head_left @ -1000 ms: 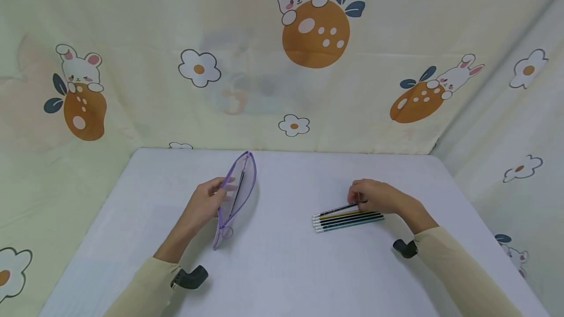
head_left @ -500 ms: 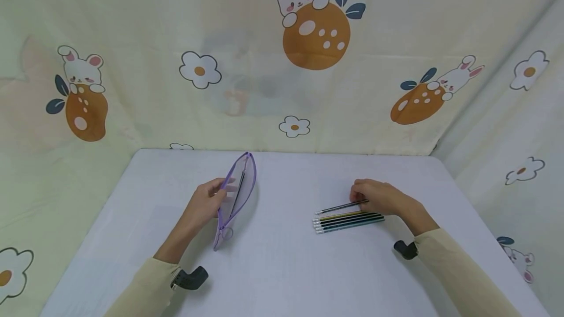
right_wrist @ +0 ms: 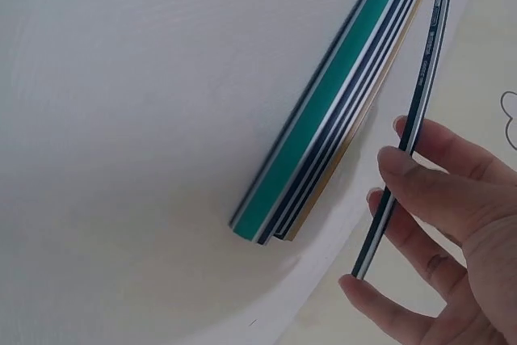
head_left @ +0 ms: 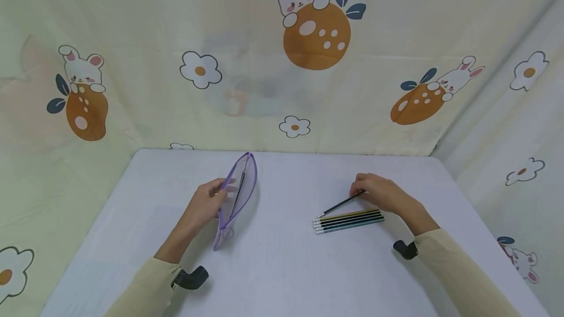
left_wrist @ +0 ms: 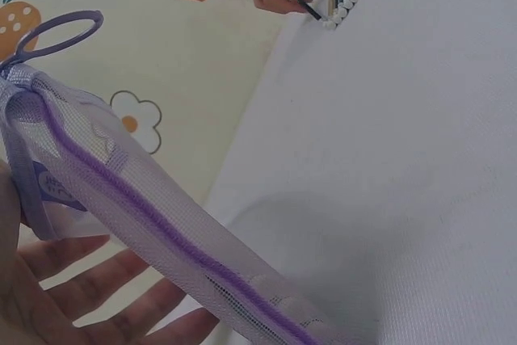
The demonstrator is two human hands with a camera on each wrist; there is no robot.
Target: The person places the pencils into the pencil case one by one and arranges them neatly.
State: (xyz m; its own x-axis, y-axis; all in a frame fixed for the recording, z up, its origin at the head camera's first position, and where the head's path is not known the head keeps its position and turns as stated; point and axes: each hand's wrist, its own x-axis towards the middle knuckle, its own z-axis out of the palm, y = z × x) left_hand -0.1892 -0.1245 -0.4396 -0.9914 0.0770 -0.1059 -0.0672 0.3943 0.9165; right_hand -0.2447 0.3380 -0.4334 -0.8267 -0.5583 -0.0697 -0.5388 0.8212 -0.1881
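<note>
The right hand (head_left: pixel 378 192) pinched a dark pencil (head_left: pixel 342 203) near one end; its white tip dipped left of that hand, close beside the row of pencils (head_left: pixel 348 221), contact unclear. A low swing could have snagged the row and scattered it, or twisted the pencil loose. The left hand (head_left: pixel 210 197) gripped one side of the mesh pouch (head_left: pixel 249 180); its soft mouth might have sagged if that grip slackened. The desk's (head_left: pixel 282 268) far edge ran beyond both hands; between them lay broad open room.
</note>
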